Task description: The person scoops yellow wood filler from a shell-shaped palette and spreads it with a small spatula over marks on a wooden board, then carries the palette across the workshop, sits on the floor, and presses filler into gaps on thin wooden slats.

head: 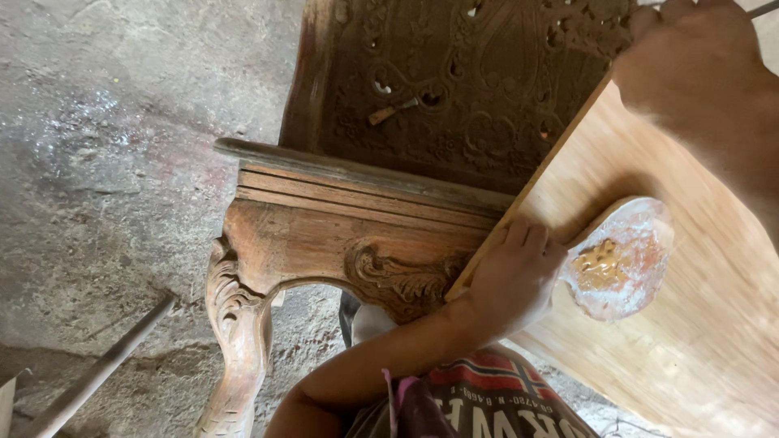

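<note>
While a carved wooden chair frame [324, 235] stands on a dusty concrete floor [122, 162], a person's left hand [513, 276] closes over the near-left edge of a pale plywood sheet [690, 324], fingers curled on top of the board, pinning it against the frame's moulded rail. Just right of that hand, a round white lid [621, 258] smeared with yellowish paste lies flat on the plywood, touching the thumb side of the hand. At far right the right hand [698, 73] sits at the sheet's upper edge, blurred; whether its fingers are open or closed cannot be told. Beyond the board, a dark panel [471, 81] of pierced floral carving rises behind the rail. A scrolled cabriole leg [235, 324] stands at near left, and a thin pole [97, 369] lies on the ground further left
</note>
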